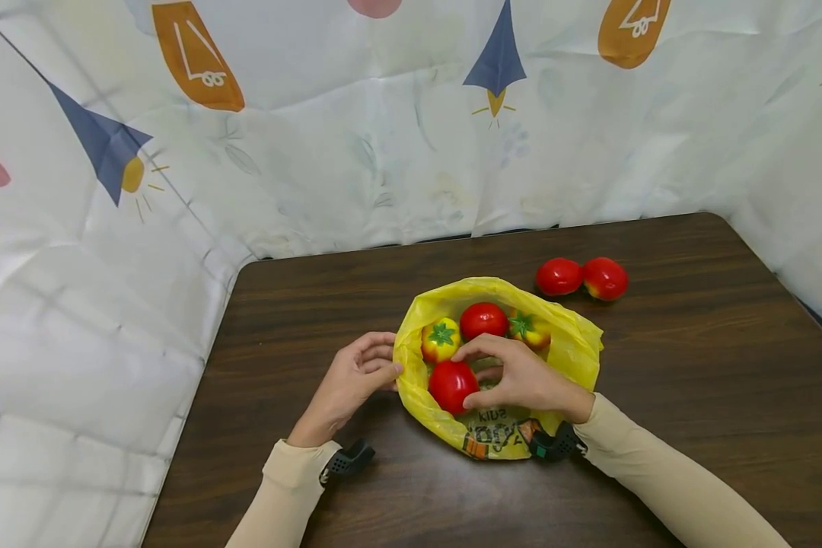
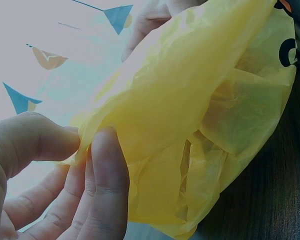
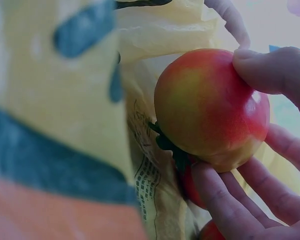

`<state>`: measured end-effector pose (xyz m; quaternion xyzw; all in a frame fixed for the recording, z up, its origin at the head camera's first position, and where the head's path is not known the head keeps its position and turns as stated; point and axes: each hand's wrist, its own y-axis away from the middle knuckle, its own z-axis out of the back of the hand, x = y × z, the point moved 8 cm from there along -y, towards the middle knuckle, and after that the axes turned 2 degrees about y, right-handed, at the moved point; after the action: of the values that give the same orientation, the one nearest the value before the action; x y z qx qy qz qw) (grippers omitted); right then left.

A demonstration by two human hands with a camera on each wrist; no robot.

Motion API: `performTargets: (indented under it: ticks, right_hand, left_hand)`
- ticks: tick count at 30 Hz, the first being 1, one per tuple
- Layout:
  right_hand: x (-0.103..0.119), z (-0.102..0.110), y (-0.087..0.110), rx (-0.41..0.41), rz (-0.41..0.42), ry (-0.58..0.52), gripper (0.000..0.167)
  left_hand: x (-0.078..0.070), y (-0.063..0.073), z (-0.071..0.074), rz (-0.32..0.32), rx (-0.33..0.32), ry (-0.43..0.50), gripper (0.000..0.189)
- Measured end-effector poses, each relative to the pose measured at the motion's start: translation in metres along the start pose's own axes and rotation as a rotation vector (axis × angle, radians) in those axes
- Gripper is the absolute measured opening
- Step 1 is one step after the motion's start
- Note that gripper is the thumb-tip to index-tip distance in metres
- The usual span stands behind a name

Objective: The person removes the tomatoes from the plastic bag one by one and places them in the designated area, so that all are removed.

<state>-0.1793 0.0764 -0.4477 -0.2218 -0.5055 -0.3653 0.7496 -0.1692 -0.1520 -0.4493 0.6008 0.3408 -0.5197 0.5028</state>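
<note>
A yellow plastic bag (image 1: 578,346) lies with its mouth open on the table. My left hand (image 1: 352,380) pinches its left rim; in the left wrist view the thumb and fingers squeeze the thin yellow film. My right hand (image 1: 520,377) reaches into the bag and grips a shiny red tomato (image 1: 453,387) between thumb and fingers. The right wrist view shows this tomato (image 3: 210,105) as red and yellow-green, with a green leafy top. Behind it in the bag are another red tomato (image 1: 483,319) and two yellow-red ones with green tops, at left (image 1: 441,340) and right.
Two more red tomatoes, one (image 1: 559,276) beside the other (image 1: 605,278), lie on the dark wooden table (image 1: 301,304) behind and right of the bag. A white printed cloth (image 1: 356,167) hangs along the back and left side.
</note>
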Motion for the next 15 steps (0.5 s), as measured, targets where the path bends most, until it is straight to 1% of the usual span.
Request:
performTargets:
  ticks: [6,15]
  right_hand:
    - [0.003,0.003,0.003,-0.017,0.001,-0.008,0.055]
    - [0.016,0.015,0.004,-0.060,0.016,-0.023,0.055]
  left_hand:
    - [0.002,-0.001,0.000,0.000,0.005,0.002,0.048]
    - [0.000,0.001,0.002,-0.001,0.000,-0.001,0.050]
